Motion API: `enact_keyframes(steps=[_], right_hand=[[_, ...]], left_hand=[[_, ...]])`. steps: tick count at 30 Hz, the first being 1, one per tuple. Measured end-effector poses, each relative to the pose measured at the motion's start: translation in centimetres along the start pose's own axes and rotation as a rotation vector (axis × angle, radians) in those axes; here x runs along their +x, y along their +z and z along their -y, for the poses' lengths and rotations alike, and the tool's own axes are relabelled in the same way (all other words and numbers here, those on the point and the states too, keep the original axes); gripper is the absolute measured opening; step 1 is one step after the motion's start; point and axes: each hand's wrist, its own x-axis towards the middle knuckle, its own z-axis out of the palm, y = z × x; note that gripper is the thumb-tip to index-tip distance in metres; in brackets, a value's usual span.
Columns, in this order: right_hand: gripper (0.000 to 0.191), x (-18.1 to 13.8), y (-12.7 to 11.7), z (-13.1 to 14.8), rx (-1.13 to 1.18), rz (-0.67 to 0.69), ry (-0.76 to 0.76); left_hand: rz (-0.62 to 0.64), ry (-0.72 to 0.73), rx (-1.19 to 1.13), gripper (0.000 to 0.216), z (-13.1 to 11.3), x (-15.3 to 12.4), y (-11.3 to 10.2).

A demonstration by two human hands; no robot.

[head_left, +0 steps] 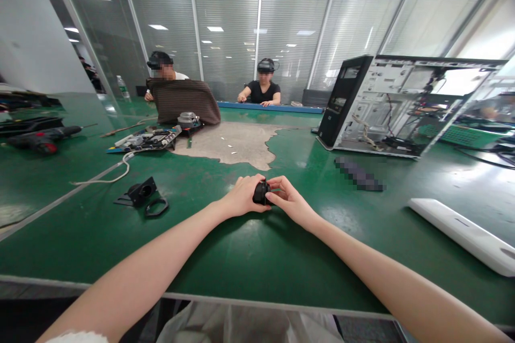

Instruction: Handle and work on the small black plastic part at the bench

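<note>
Both my hands meet over the green table (249,257), a little beyond its near edge. Between them sits a small black rounded part (261,192), mostly hidden by my fingers. My left hand (241,196) is wrapped round its left side. My right hand (286,198) pinches its right side with thumb and fingertips. To the left on the table lie a black bracket-like part (141,191) and a black ring (156,207), apart from my hands.
An open computer case (398,104) stands at the right rear, a long white panel (462,233) lies at the right. A circuit board (147,139) and white cable (116,171) lie left of centre, a power drill (40,139) at far left. Two people sit across the table.
</note>
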Motion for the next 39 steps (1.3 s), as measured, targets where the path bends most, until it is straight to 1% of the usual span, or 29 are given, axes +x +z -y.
enact_keyframes(steps=[2,6,11,14,17,20,25,29,31,35,36,39], right_hand=[[0.027,0.00,-0.09,0.01,-0.002,0.017,0.013],[0.026,-0.31,-0.06,0.42,0.079,0.094,-0.009],[0.021,-0.30,0.07,0.45,0.048,0.037,-0.010],[0.026,-0.05,-0.03,0.13,0.016,0.020,0.003],[0.029,-0.04,-0.10,0.16,0.024,0.039,0.024],[0.025,-0.30,0.00,0.56,0.084,0.084,0.005],[0.019,-0.34,0.17,0.60,0.063,0.046,-0.010],[0.025,-0.11,0.01,0.23,0.028,0.029,0.003],[0.029,-0.20,-0.10,0.23,0.042,0.058,0.010],[0.031,-0.63,-0.15,0.47,0.125,0.151,-0.025],[0.029,-0.68,-0.12,0.50,0.123,0.145,-0.027],[0.021,-0.55,0.01,0.38,0.064,0.070,-0.021]], left_hand=[[-0.002,0.009,0.003,0.055,-0.02,-0.01,-0.03],[-0.002,-0.007,0.000,0.053,-0.10,-0.02,-0.08],[0.002,-0.018,-0.003,0.054,-0.13,0.00,-0.09],[0.002,-0.015,-0.002,0.054,-0.07,-0.01,-0.08],[0.003,-0.007,-0.001,0.054,0.04,0.00,-0.04],[-0.001,-0.005,-0.005,0.054,0.13,0.03,0.02],[-0.002,0.000,-0.005,0.055,0.04,0.08,0.01],[0.002,-0.003,0.001,0.054,-0.05,0.04,-0.09],[0.002,0.007,0.002,0.054,0.01,0.02,-0.11],[0.007,0.004,0.019,0.053,0.22,0.07,0.02],[0.007,0.002,0.021,0.053,0.25,0.09,0.08],[-0.002,0.004,0.019,0.055,0.28,0.12,0.25]])
